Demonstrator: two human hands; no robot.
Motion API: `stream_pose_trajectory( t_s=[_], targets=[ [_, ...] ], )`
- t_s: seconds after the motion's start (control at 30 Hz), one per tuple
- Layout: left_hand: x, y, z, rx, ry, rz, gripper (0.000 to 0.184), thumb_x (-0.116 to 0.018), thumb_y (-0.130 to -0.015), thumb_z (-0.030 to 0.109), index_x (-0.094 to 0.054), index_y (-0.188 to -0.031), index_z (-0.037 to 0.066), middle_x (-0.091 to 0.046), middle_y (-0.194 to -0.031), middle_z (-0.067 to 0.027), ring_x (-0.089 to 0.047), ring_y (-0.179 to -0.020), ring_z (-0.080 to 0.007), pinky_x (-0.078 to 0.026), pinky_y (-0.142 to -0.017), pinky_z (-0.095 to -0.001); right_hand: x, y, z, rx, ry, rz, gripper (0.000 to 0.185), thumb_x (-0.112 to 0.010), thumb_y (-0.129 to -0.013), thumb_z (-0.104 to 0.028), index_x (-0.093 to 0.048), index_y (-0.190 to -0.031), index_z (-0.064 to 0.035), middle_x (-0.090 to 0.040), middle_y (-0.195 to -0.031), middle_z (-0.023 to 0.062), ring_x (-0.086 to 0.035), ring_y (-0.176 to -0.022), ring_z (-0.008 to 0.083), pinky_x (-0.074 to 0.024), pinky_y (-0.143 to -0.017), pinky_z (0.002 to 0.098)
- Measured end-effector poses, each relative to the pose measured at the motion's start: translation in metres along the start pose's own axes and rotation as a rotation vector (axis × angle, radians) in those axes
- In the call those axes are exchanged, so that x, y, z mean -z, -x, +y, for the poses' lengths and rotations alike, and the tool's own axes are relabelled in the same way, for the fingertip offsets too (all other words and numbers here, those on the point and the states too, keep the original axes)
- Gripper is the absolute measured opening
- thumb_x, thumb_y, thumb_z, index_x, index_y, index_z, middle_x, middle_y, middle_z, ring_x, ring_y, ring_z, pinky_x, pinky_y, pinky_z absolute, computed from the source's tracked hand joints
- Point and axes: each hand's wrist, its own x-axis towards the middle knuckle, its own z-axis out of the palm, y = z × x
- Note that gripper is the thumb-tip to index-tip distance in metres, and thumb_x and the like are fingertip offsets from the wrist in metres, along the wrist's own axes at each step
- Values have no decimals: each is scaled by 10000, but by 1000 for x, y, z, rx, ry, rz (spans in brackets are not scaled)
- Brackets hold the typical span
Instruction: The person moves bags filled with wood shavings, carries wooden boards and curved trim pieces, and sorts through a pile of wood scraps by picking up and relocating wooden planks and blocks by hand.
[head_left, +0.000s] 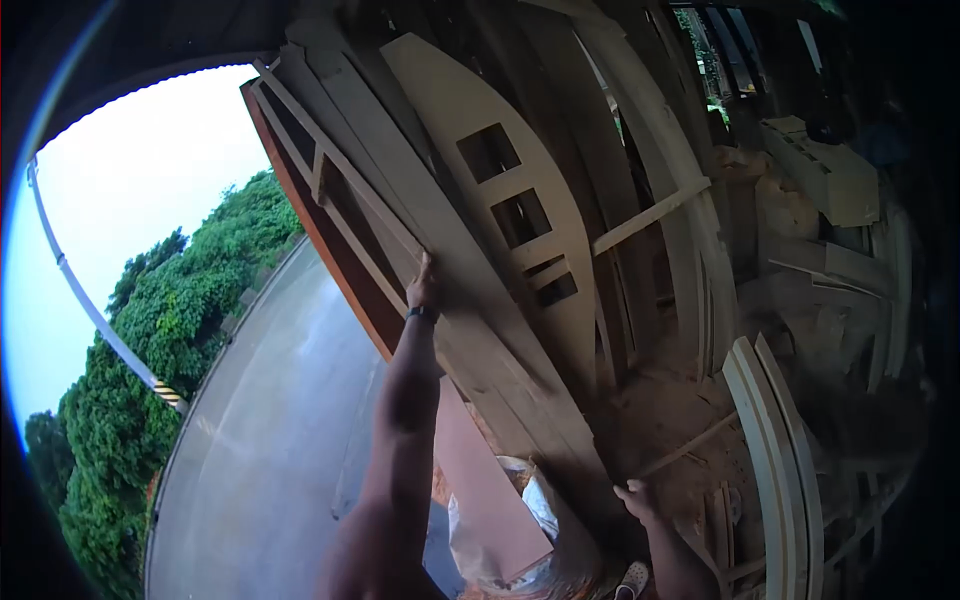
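A long, wide wooden board (500,340) leans at a slant across the middle of the view, one of several stacked boards. My left hand (423,288), with a dark band at the wrist, is closed on the left edge of the boards, beside a narrow wooden frame (318,175). Lower down, my right hand (638,498) grips the right edge of the wide board near its bottom end; part of its fingers is hidden. Just right of the boards stands a curved panel (550,215) with square cutouts.
A flat pinkish board (485,480) lies over a white sack (540,505) near my feet. Curved wooden strips (775,460) stand at the lower right. A wooden bar (650,215) crosses upright planks behind. Outside on the left are a paved road (265,430) and a pole (95,300).
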Motion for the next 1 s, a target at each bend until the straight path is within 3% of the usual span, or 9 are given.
stream_pose_trajectory(
  t_s=[0.23, 0.33, 0.37, 0.5, 0.6, 0.73, 0.83, 0.93, 1.0],
  targets=[
    [-12, -13, -8, -114, -199, 28, 737, -762, -705, 552, -580, -1087, -52, -600, -981, -130, -606, -951, -248, -484, -803, -330, 10, 80, 61, -260, -133, 116, 571, -728, -788, -354, -579, -1174, 39, -628, -1147, 187, -600, -1074, 279, -472, -907, 375],
    [-55, 58, 22, -166, -1078, 465, 786, -790, -667, 529, -514, -1148, -27, -557, -1083, -206, -574, -1044, -363, -479, -859, -433, 14, 111, 76, -238, -36, 120, 590, -756, -764, -330, -573, -1153, 73, -631, -1122, 215, -622, -1037, 282, -494, -870, 363],
    [-54, 64, 10, -316, -1010, 539, 790, -786, -666, 510, -470, -1187, 7, -494, -1177, -261, -531, -1093, -415, -461, -886, -485, 11, 117, 91, -237, -37, 131, 571, -755, -760, -336, -592, -1130, 67, -650, -1078, 211, -636, -1010, 290, -502, -856, 365],
    [-54, 87, 17, -138, -1010, 442, 637, -747, -735, 458, -505, -1146, 35, -527, -1168, -218, -543, -1086, -383, -462, -882, -458, 25, 158, 107, -208, -18, 126, 563, -756, -751, -351, -612, -1107, 60, -657, -1060, 210, -643, -997, 285, -507, -844, 353],
    [-24, 74, -8, -264, -1038, 323, 508, -740, -755, 390, -566, -1072, 32, -603, -1102, -196, -579, -1059, -361, -473, -874, -438, 47, 197, 99, -224, -24, 150, 501, -736, -780, -284, -611, -1115, 67, -683, -994, 170, -668, -891, 242, -522, -792, 319],
    [-11, 100, -17, -136, -1004, 295, 439, -753, -708, 325, -637, -992, 12, -670, -959, -206, -645, -942, -345, -496, -838, -413, 66, 227, 88, -76, 66, 226, 400, -704, -808, -222, -619, -1056, 80, -686, -922, 130, -660, -826, 199, -507, -710, 310],
    [14, 97, -68, -168, -1092, 209, 361, -674, -774, 300, -630, -1023, 43, -660, -1010, -217, -621, -994, -381, -494, -845, -434, 67, 257, 55, -87, -8, 347, 321, -686, -828, -230, -628, -960, 57, -685, -898, 116, -654, -812, 172, -504, -709, 306],
    [50, 88, -126, -292, -1371, -270, 427, -639, -787, 361, -640, -1092, 62, -658, -1049, -203, -638, -950, -347, -505, -807, -422, 60, 300, 9, -6, 166, 300, 244, -673, -825, -222, -632, -845, 18, -656, -807, 117, -639, -750, 182, -502, -676, 318],
    [55, 108, -170, -216, -1131, -481, 444, -614, -834, 351, -584, -1167, 59, -644, -1031, -150, -599, -893, -268, -504, -743, -401, 31, 332, 33, 48, 234, 449, 190, -665, -804, -217, -646, -833, -30, -619, -726, 133, -626, -695, 195, -499, -643, 330]
  ],
)
